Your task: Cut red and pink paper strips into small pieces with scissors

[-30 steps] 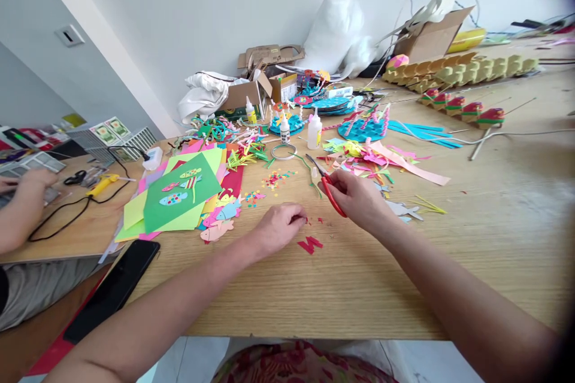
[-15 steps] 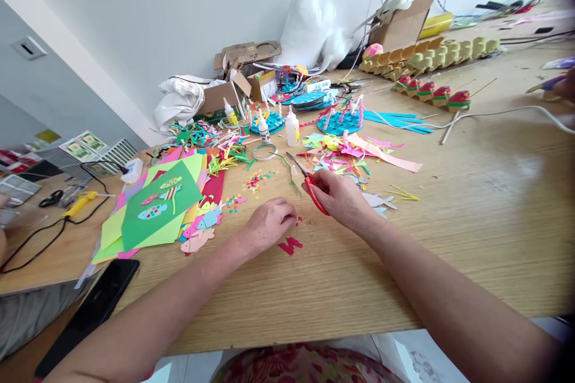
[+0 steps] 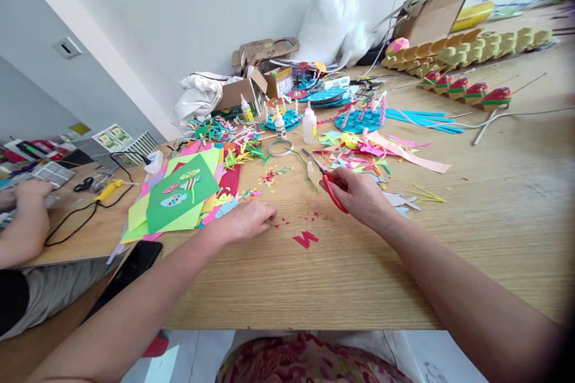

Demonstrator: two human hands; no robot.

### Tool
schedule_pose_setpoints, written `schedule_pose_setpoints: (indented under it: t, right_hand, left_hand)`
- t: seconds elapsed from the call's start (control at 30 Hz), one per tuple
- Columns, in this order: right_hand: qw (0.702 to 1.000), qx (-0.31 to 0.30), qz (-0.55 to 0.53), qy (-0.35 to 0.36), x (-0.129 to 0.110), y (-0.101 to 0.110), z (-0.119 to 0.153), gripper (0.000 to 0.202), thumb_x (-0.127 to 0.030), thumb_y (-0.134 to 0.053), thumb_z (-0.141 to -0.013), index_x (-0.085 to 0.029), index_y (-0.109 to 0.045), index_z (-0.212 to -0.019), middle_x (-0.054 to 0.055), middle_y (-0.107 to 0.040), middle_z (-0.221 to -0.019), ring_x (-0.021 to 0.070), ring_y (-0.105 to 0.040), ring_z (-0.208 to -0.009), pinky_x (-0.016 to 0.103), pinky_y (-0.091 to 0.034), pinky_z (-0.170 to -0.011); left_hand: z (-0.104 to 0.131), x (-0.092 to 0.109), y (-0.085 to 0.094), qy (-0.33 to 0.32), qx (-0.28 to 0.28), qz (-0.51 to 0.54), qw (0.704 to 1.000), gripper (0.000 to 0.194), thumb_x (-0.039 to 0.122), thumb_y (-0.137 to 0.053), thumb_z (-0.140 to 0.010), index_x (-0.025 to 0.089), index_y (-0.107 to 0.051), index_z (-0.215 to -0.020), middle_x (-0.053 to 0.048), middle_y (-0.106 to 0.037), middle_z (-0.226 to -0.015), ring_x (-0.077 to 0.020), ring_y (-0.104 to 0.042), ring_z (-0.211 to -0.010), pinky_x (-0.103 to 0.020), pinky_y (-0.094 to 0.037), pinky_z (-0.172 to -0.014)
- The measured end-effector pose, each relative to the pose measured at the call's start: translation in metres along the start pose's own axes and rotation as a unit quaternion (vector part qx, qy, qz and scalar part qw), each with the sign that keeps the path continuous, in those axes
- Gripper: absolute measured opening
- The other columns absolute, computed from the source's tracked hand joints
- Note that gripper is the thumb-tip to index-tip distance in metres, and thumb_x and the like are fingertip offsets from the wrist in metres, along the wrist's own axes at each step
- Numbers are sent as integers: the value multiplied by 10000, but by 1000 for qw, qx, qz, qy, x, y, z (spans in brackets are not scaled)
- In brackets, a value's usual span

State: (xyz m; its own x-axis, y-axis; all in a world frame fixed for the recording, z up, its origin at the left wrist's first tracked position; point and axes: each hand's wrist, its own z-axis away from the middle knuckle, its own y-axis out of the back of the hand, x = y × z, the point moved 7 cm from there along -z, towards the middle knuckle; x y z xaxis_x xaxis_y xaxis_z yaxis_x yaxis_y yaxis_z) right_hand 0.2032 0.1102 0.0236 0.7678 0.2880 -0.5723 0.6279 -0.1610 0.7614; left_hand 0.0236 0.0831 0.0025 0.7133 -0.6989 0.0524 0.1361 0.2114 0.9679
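Observation:
In my right hand [image 3: 359,194] is a pair of scissors [image 3: 333,191] with red handles, held just above the table with the blades pointing away and to the left. My left hand [image 3: 250,216] rests low over the table, its fingers curled together; whatever they pinch is hidden. Just right of its fingertips lie tiny red paper bits [image 3: 281,223]. A zigzag red paper strip [image 3: 306,239] is on the wood between the two hands. Beyond the left hand are small coloured paper dots [image 3: 270,176] and paper fish cutouts [image 3: 227,208].
Left of my hands, a green sheet [image 3: 179,194] bearing decorated fish tops a paper stack. Glue bottles [image 3: 309,125], a tape roll [image 3: 280,148] and paper strips [image 3: 395,152] stand or lie farther back. A phone [image 3: 141,257] is at the left edge; another person's hand [image 3: 33,188] is far left.
My left hand has moved left, away from the red strip, and more small red bits show. My right hand keeps the scissors in nearly the same place. The view has swung left.

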Motion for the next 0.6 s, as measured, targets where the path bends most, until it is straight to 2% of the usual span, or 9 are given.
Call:
schedule_pose_setpoints:
  t: [0.2, 0.37, 0.47, 0.6]
  right_hand:
    - [1000, -15, 7, -8, -1, -2, 1, 227, -354, -441, -772, -168, -539, -688, 23, -564, -561, 124, -469, -500, 213, -294, -466]
    - [1000, -15, 11, 1, -3, -2, 1, 222, -345, -435, -773, -168, -537, -684, 20, -561, -559, 121, -463, -498, 214, -292, -471]
    - [1000, -16, 13, 5, -3, -2, 1, 224, -340, -427, -776, -168, -532, -680, 16, -555, -553, 118, -454, -491, 215, -286, -470]
    - [1000, -21, 7, 13, -3, -4, 2, 227, -344, -423, -777, -169, -523, -674, 9, -548, -551, 112, -444, -490, 213, -282, -472]
  left_hand:
    - [5, -1, -6, 2, 23, 0, 1000, 93, 125, -431, -761, 165, -516, -761, -19, -570, -785, -125, -519, -721, -212, -382, -616]
    - [1, 2, -5, -1, 45, 12, 999, 105, 185, -433, -795, 175, -520, -854, -22, -579, -840, -134, -528, -780, -221, -387, -651]
    - [-4, 5, -5, 0, 38, 10, 999, 158, 195, -480, -769, 187, -509, -924, -24, -580, -890, -146, -533, -815, -225, -389, -633]
    - [-11, 10, -3, -20, 14, -3, 1000, 156, 182, -483, -762, 182, -527, -912, -29, -584, -883, -150, -536, -806, -228, -393, -625]
